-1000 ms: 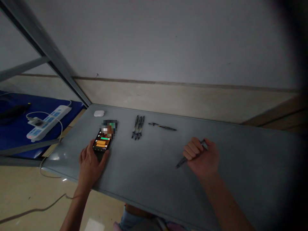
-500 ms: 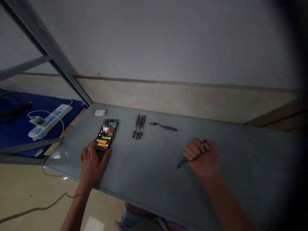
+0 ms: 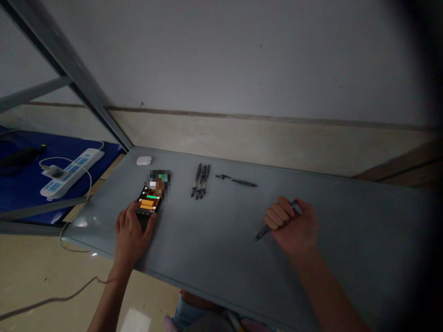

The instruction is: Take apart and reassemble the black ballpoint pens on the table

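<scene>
At the left of the grey table, my left hand (image 3: 133, 235) has its fingers and thumb along the two sides of the lower end of a smartphone (image 3: 148, 203). The phone's screen is lit, with its upper part blurred out. My right hand (image 3: 294, 226) is closed around a black pen (image 3: 262, 233), whose tip end sticks out at the lower left of the fist. Three similar pens (image 3: 200, 181) lie side by side beyond the hands. To their right, a single pen (image 3: 237, 180) lies crosswise on the table.
A white earbud case (image 3: 144, 160) sits near the table's back left corner. On a blue surface further left lies a white power strip (image 3: 72, 173) with a plugged-in charger and cable. A wall backs the grey table (image 3: 214, 244), and a metal frame post (image 3: 93, 101) rises at its left.
</scene>
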`<state>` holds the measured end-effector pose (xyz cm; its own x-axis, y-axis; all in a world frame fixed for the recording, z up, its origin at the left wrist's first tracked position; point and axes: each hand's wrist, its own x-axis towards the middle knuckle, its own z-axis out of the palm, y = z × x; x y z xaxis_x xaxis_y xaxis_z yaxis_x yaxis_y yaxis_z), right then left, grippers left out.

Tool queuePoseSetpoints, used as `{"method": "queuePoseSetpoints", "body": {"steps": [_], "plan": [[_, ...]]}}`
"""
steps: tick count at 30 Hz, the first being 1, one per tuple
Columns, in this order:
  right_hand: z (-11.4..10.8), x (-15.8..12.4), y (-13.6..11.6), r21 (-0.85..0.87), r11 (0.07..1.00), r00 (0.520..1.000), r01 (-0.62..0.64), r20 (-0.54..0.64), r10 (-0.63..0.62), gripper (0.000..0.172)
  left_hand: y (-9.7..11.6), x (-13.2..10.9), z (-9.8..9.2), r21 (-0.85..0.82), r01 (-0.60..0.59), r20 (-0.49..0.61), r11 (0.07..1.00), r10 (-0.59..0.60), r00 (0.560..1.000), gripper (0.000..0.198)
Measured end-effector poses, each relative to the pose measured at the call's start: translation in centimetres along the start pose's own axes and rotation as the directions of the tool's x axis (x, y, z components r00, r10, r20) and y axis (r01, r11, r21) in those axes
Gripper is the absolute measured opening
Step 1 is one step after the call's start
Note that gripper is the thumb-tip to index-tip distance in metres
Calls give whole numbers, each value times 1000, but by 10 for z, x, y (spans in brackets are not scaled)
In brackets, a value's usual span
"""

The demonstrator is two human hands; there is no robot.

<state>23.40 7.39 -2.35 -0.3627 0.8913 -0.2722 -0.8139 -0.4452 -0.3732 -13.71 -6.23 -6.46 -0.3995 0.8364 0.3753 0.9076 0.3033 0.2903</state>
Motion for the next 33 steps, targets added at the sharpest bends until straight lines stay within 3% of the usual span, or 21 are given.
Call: {"method": "queuePoseSetpoints", "body": {"steps": [14,21,24,30,33], "plan": [[-4,1,1,13,1000,999,-15,46,14,44,1,1,-1,35,-35,23,999,34,999,48],[-3,1,1,1,1000,1000,-11,2,11,44,2,1,-2,42,-51,12,998,51,999,48],[-4,1,1,-62,998,1000,8,5,-7,43,2,1,-2,67,-56,24,996,54,998,46],[-7,4,1,-362,927,995,95,8,-99,45,1,1,-2,150,-52,41,987,46,998,43],[-8,5,1,-391,915,994,101,-1,-110,45,2,1,-3,157,-51,37,986,46,998,44]]}}
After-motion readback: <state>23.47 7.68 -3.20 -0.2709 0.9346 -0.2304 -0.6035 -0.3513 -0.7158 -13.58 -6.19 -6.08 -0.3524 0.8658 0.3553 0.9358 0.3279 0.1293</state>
